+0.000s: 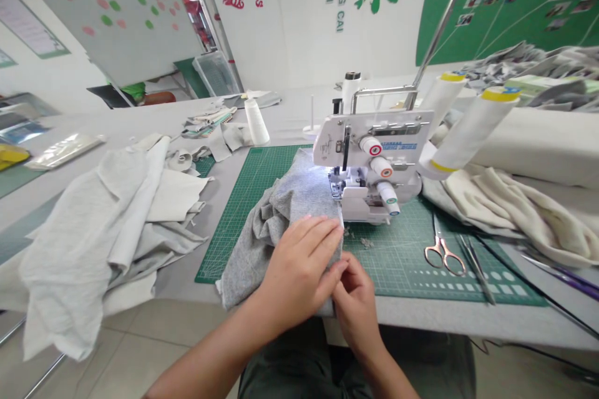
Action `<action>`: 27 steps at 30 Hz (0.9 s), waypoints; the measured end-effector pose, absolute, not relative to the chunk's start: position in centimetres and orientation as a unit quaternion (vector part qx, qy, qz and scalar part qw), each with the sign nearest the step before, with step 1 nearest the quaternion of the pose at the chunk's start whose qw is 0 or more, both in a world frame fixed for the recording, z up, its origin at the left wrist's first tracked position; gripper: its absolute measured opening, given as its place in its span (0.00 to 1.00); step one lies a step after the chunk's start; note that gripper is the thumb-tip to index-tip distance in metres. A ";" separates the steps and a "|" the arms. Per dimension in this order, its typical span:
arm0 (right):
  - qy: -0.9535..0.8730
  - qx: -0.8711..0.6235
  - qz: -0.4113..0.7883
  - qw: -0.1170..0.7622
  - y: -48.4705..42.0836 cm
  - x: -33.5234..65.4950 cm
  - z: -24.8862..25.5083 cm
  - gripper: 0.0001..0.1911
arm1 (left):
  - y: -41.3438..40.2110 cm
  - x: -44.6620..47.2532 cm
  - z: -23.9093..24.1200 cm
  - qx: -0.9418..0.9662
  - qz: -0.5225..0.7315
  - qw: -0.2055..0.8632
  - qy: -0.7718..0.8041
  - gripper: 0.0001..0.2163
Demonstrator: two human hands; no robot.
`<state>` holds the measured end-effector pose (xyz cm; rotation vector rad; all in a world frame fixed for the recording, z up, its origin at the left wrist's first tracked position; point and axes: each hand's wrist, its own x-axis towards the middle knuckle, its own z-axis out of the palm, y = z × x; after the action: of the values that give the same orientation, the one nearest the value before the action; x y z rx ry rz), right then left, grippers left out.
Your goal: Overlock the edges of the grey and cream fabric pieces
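A piece of heathered grey fabric [309, 196] lies on the green cutting mat, its far part beneath the lit needle area of a white overlock sewing machine [374, 156]. My left hand [302, 265] rests over the near part of the fabric, fingers stretched together toward its right edge and thumb bent at that edge. Just below, my right hand [356, 296] pinches the same edge between thumb and fingers. Both hands meet there, a short way in front of the presser foot. The fabric's left side is bunched in folds.
Scissors [443, 252] and tweezers [477, 271] lie on the cutting mat [402, 280] at right. Pale fabric pieces [79, 243] hang over the table edge at left. A thread cone [257, 121] stands behind; cream fabric [524, 212] lies right of the machine.
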<state>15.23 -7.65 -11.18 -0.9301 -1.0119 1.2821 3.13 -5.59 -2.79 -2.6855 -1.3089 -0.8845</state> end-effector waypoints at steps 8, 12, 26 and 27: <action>-0.503 -0.407 0.488 0.586 -7.7 15.5 -10.6 0.08 | -7.4 3.6 -3.1 -0.856 -0.246 -0.005 -0.455 0.22; -0.493 -0.414 0.482 0.594 -7.8 15.4 -10.7 0.07 | -6.7 3.8 -3.4 -0.856 -0.243 -0.001 -0.457 0.24; -0.389 -0.374 0.726 0.427 -8.2 16.3 -9.0 0.15 | -5.4 3.9 -3.4 -0.849 -0.239 0.001 -0.471 0.25; -0.385 -0.366 0.736 0.420 -8.2 16.4 -9.1 0.15 | -5.3 4.0 -3.3 -0.848 -0.239 0.001 -0.474 0.24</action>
<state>16.43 -8.20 -9.08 -0.9169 -0.9654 1.8450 3.98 -5.27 -3.30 -2.6615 -1.4873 -0.7495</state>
